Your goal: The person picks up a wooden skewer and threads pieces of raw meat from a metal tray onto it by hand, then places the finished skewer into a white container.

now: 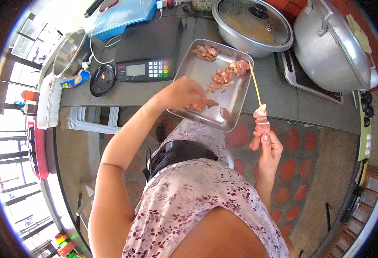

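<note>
My right hand [270, 151] grips a meat skewer [262, 117] near its lower end, thumb against the lowest chunk. Several pieces of raw pinkish meat with white fat are threaded on it, and its bare wooden stick points up past the tray's right rim. Over the near left part of a metal tray [238, 109], my left hand [183, 92] curls down, slightly blurred, with its fingers closed on a piece of raw meat [199, 104]. In the same tray lie a meat pile [206, 53] at the back left, another meat pile [223, 76] towards the right, and a loose slice [224, 113] near the front.
Left of the tray stand a digital scale [141, 70], a small black dish [103, 80] and a steel bowl [70, 53]. Behind it is a lidded pot [253, 26]; a large aluminium pot [331, 47] stands right. A plastic stool [92, 120] is below the counter's edge.
</note>
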Demonstrator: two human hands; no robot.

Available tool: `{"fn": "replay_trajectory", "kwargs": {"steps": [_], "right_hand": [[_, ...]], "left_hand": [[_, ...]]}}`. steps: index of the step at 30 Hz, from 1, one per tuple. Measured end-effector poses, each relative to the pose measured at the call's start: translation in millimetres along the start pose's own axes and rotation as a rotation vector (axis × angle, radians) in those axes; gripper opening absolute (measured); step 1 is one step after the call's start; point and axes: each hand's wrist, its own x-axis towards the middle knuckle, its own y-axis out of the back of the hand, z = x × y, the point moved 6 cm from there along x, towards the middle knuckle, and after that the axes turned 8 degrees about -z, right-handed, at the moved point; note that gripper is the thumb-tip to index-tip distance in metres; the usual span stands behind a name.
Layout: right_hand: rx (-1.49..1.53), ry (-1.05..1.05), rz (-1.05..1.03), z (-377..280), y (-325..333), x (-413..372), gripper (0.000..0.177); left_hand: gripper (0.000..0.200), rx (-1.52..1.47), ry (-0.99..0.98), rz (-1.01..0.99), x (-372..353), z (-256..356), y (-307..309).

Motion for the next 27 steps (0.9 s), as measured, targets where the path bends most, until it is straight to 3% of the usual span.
{"fn": "replay_trajectory", "kwargs": {"steps": [2, 4, 5, 7, 11, 13, 20, 27], "right_hand": [[0.072, -0.039, -0.028, 3, -3, -1, 0.025], [0.063, -0.068, -0.056, 5, -5, -3, 0.026], [0.052, -0.099, -0.077, 6, -6, -4, 0.028], [0.014, -0.104, -0.112, 6, -7, -6, 0.028], [-0.054, -0.082, -0.159, 8, -17, -10, 0.026], [-0.093, -0.161, -0.209, 12, -20, -15, 0.023], [-0.231, -0.106, -0.162, 11, -37, -16, 0.025], [-0.267, -0.1, -0.16, 11, -39, -15, 0.023]], "left_hand": [[0.015, -0.018, 0.004, -0.023, -1, -4, 1], [0.014, -0.419, 0.049, -0.039, -2, -11, -1], [0.014, -0.417, 0.048, -0.036, -3, -9, -1], [0.015, -0.749, 0.012, -0.066, -4, 0, -6], [0.026, -0.773, -0.035, 0.075, -4, 2, -8], [0.025, -0.813, -0.042, 0.149, -1, -2, -10], [0.02, -1.023, -0.082, 0.44, 7, -18, -8], [0.024, -1.248, -0.163, 0.412, 6, -5, -11]]}}
